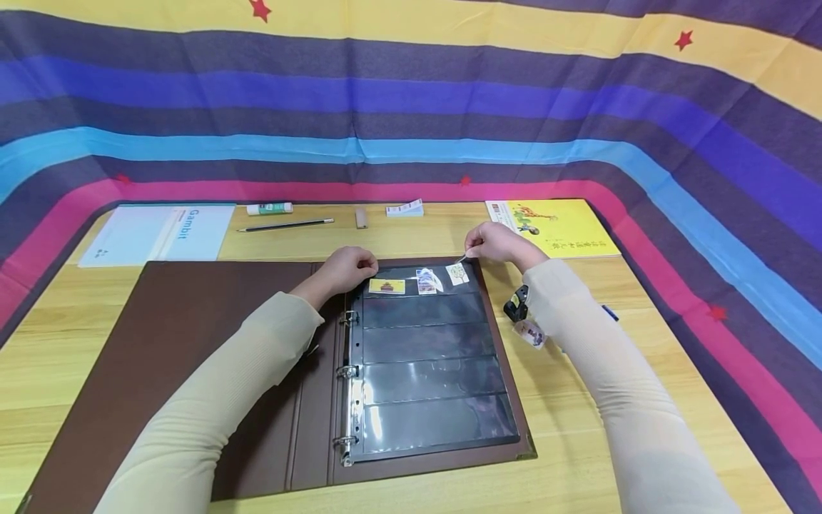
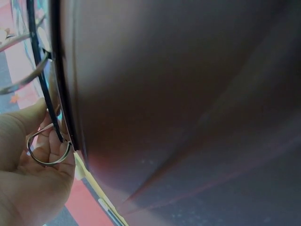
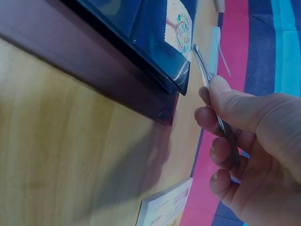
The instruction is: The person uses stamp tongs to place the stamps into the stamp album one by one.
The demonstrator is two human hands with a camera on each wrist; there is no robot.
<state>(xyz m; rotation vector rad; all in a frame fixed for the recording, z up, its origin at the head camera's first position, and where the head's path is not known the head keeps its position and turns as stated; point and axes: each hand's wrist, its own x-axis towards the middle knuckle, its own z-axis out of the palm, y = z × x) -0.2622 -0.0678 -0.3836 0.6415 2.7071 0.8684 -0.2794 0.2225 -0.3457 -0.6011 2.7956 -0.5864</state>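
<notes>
A brown ring-binder stamp album (image 1: 193, 343) lies spread on the table. Its black pocket page (image 1: 427, 343) has a yellow stamp (image 1: 387, 286), a blue-and-white stamp (image 1: 426, 281) and a pale stamp (image 1: 457, 274) in the top row. My left hand (image 1: 345, 270) pinches the page's top inner corner, beside a metal ring (image 2: 49, 163) in the left wrist view. Metal tweezers (image 3: 221, 125) are held between the thumb and fingers of my right hand (image 1: 504, 243). Their tips meet the edge of the pale stamp, which is tilted at the top right pocket.
Along the back lie a Gambit paper pack (image 1: 160, 235), glue stick (image 1: 270, 208), pencil (image 1: 285, 225), eraser (image 1: 361, 218), small paper strips (image 1: 404, 210) and a yellow book (image 1: 565, 228). A black object (image 1: 516, 305) and a small clear packet (image 1: 529, 333) lie beside the right forearm.
</notes>
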